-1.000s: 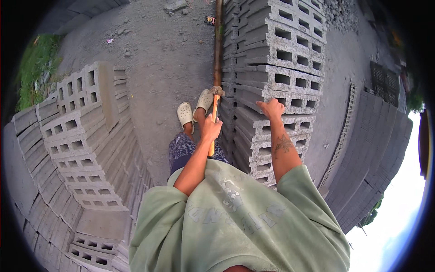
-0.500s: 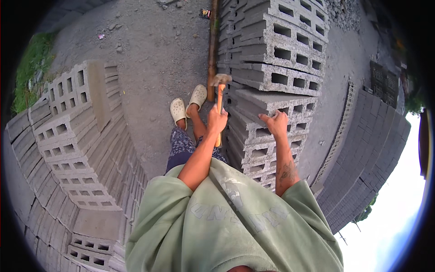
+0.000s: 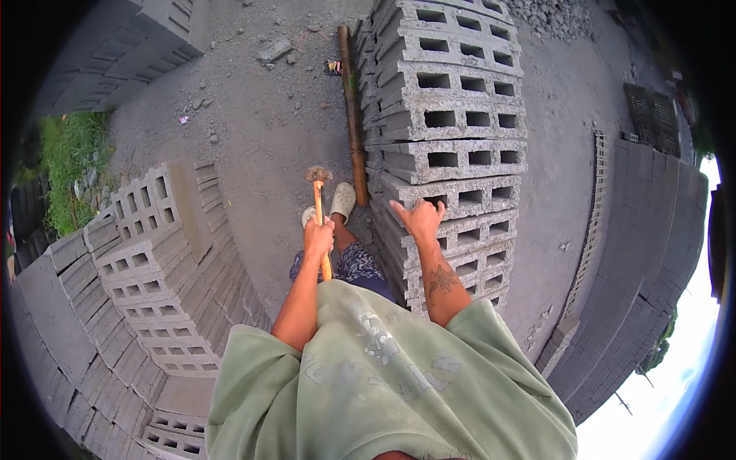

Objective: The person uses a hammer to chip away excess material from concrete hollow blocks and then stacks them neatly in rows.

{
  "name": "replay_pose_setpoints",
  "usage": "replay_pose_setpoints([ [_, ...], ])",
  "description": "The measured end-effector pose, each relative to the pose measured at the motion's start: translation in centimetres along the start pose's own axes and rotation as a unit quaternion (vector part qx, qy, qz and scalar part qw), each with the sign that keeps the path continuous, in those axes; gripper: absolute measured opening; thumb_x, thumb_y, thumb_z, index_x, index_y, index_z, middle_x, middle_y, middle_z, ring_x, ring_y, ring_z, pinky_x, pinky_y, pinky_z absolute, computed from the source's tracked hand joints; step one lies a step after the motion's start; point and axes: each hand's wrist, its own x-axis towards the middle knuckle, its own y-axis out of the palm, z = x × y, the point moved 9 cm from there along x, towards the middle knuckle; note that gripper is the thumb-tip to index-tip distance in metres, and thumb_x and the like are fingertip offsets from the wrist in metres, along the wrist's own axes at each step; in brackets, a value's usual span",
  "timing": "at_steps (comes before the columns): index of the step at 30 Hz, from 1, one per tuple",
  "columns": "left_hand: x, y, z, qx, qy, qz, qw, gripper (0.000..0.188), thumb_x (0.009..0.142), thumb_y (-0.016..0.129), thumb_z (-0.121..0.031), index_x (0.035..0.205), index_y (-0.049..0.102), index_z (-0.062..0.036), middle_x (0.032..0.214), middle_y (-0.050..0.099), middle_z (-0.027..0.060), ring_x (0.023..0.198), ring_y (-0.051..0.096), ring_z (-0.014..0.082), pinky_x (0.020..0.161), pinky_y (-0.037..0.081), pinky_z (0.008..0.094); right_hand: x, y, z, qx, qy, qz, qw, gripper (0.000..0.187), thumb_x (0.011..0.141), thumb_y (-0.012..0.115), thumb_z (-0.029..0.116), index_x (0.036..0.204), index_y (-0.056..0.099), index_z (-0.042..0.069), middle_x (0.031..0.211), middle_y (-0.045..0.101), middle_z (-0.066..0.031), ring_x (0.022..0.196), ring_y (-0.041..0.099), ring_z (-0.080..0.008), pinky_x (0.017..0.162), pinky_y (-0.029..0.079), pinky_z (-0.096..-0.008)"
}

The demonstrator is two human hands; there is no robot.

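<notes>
My left hand [image 3: 318, 238] is closed round the wooden handle of a hammer [image 3: 320, 192], whose head points away from me above my clogs. The hammer is held clear of the blocks, to the left of the stack. My right hand [image 3: 422, 221] is at the near top of a tall stack of grey hollow concrete blocks [image 3: 460, 165]. Its fingers curl at the first hollow of one concrete block [image 3: 469, 198], and the thumb stretches left across that block. The fingertips are partly hidden.
A bamboo pole [image 3: 353, 115] lies along the stack's left side. More stacked blocks [image 3: 157, 284] stand at the left, and a long block wall [image 3: 644, 253] runs along the right. Rubble [image 3: 552, 23] lies beyond the stack. My clogs [image 3: 343, 199] are on gravelly ground.
My left hand has carried the hammer left, away from the stack. My right hand stays at the same block's hollow. The whole view has shifted a little.
</notes>
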Motion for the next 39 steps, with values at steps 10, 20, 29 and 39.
replay_pose_setpoints([
  [10, 1.8, 4.6, -6.4, 0.037, 0.082, 0.008, 0.996, 0.018, 0.084, 0.056, -0.009, 0.100, 0.051, -0.0037, 0.063, 0.055, 0.0061, 0.045, 0.056, 0.0140, 0.039, 0.043, 0.0288, 9.1, -2.7, 2.4, -0.014, -0.030, 0.085, 0.996, 0.063, 0.062, 0.071, 0.059, 0.076, 0.067, -0.002, 0.077, 0.066, -0.0206, 0.082, 0.063, -0.0327, 0.087, 0.039, -0.0422],
  [20, 4.3, 2.5, -10.4, -0.166, 0.099, -0.014, 0.981, 0.019, 0.092, 0.052, -0.017, 0.104, 0.045, -0.0047, 0.058, 0.041, -0.0007, 0.039, 0.041, 0.0074, 0.033, 0.034, 0.0233, 8.0, -2.2, 0.2, 0.009, 0.007, 0.146, 0.989, 0.049, 0.063, 0.072, 0.048, 0.062, 0.061, 0.001, 0.065, 0.063, -0.0172, 0.077, 0.061, -0.0349, 0.090, 0.036, -0.0389],
  [29, 7.0, 11.0, -1.4, 0.224, 0.057, 0.128, 0.965, 0.031, 0.079, 0.058, -0.014, 0.103, 0.050, 0.0042, 0.092, 0.062, 0.0258, 0.090, 0.061, 0.0418, 0.077, 0.049, 0.0448, 7.9, -2.3, -0.3, 0.042, 0.081, 0.223, 0.971, 0.050, 0.060, 0.076, 0.044, 0.058, 0.056, -0.003, 0.062, 0.060, -0.0199, 0.078, 0.056, -0.0377, 0.086, 0.038, -0.0403],
  [39, 5.0, 5.8, -6.6, -0.104, 0.086, -0.068, 0.989, 0.028, 0.080, 0.058, -0.012, 0.103, 0.051, 0.0038, 0.090, 0.064, 0.0225, 0.089, 0.063, 0.0381, 0.075, 0.050, 0.0409, 7.8, -2.3, -0.5, 0.062, 0.072, 0.198, 0.976, 0.051, 0.060, 0.076, 0.043, 0.058, 0.055, -0.004, 0.065, 0.059, -0.0209, 0.083, 0.055, -0.0382, 0.088, 0.037, -0.0414],
])
